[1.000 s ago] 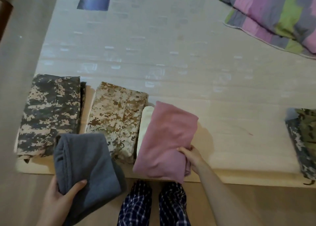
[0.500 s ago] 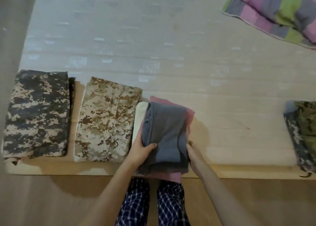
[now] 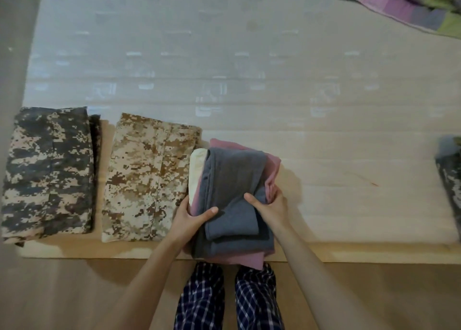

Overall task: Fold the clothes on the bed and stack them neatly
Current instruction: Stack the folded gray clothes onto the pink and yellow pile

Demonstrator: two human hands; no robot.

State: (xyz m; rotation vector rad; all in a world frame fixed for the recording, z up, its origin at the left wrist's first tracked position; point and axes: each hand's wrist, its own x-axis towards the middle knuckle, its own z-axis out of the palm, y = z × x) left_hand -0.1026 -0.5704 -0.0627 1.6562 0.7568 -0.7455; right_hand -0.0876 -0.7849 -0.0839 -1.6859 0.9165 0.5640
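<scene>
Forearms reached in from the lower edge of the view, converging on a small pile at the near edge of the bed point(image 3: 249, 80). The left hand point(image 3: 192, 219) sat at the pile's left side, wrist low. Its thumb lay flat across the top of the folded grey garment point(image 3: 234, 180), and its fingers were tucked out of sight beneath the cloth, so it clasped the pile from the side. The right hand point(image 3: 270, 206) mirrored it on the right side. Its thumb pressed down on the grey garment's upper fold, and its fingers curled round the edge, where the pink garment point(image 3: 273, 165) bunched against them. Both hands thus gripped the grey garment between thumb and fingers.

The grey garment lay on top of the pink garment, which showed along the far, right and near edges. A cream garment point(image 3: 197, 170) peeked out at the pile's left, whether under or beside the pink I could not tell. Just left of the pile lay a folded tan camouflage garment point(image 3: 149, 180), and further left, apart from it, a folded dark camouflage garment point(image 3: 47, 172). Another camouflage piece point(image 3: 451, 180) lay at the right edge of the view, well apart. A striped blanket point(image 3: 411, 2) lay at the far right corner. Checked trousers point(image 3: 202, 299) showed below the pile, above the floor point(image 3: 62, 292).
</scene>
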